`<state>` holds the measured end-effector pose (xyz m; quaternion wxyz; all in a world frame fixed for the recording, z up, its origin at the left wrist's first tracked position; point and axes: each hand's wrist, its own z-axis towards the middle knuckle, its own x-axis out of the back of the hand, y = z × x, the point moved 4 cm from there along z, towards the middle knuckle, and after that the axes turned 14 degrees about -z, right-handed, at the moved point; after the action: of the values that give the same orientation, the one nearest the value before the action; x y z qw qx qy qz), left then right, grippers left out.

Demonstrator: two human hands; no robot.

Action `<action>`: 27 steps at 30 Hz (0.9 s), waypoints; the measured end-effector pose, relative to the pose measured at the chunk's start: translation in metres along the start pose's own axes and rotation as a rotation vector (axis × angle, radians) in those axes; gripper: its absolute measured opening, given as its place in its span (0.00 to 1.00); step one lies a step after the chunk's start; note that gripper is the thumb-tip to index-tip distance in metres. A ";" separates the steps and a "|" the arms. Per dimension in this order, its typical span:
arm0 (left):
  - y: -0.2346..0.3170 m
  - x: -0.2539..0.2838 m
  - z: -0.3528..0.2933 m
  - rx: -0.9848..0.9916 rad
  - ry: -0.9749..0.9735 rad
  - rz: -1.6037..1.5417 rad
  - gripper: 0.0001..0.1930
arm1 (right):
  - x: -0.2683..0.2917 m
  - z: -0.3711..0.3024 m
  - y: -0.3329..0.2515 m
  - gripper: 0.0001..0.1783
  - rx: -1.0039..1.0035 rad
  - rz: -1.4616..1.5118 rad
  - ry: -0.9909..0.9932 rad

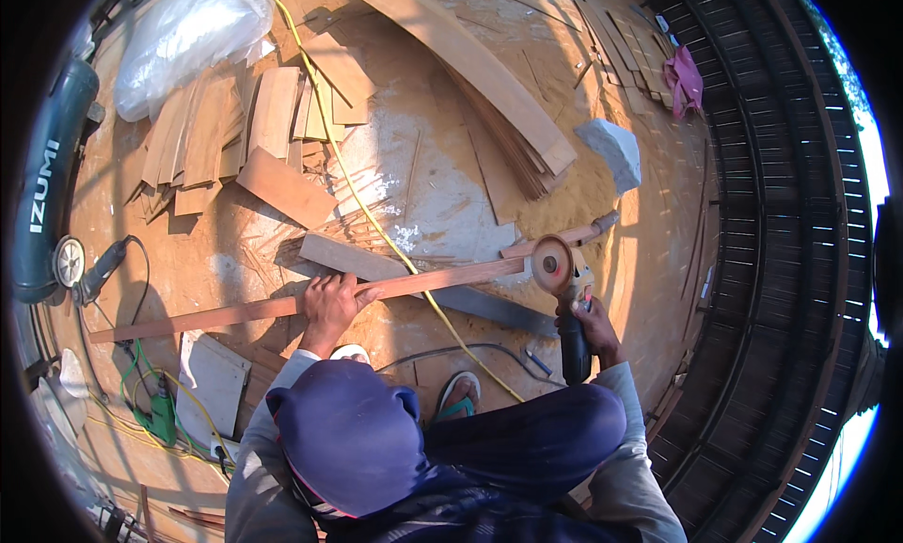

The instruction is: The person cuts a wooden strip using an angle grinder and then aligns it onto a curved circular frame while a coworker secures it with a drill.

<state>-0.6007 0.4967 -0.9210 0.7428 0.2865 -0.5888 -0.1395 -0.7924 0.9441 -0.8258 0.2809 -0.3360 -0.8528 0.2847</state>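
Floor (400,138): dusty, sawdust-coloured; dark slatted structure (771,261) along its right edge. We've got a stack of long thin boards (470,63) running from the floor's far edge toward mid-floor, and a heap of short boards (198,134) toward the far-left corner, clear plastic bag (193,39) just beyond it. Dark tank (56,181) at the left edge. Our long wood strip (451,277) lies roughly left to right across the near half, crossing over a grey plank (470,305). Angle grinder (575,345): disc at the strip's right end; we can't tell if they touch. Right hand (599,331) is wrapped around the grinder body. Left hand (331,306) straddles the strip, fingers over the far side, thumb on the near side.
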 end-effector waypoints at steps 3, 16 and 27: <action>-0.003 -0.001 0.000 -0.009 -0.001 0.002 0.31 | 0.006 -0.004 0.008 0.37 0.010 0.298 0.015; 0.015 0.025 0.021 0.111 -0.444 0.046 0.29 | 0.009 -0.042 0.064 0.45 0.403 0.764 0.155; 0.033 0.073 0.046 0.148 -0.622 -0.303 0.17 | 0.017 -0.069 0.126 0.44 0.501 1.180 0.172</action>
<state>-0.6293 0.4710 -0.8371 0.4762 0.3674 -0.7462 -0.2855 -0.7048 1.0541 -0.8591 0.2145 -0.6943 -0.4070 0.5535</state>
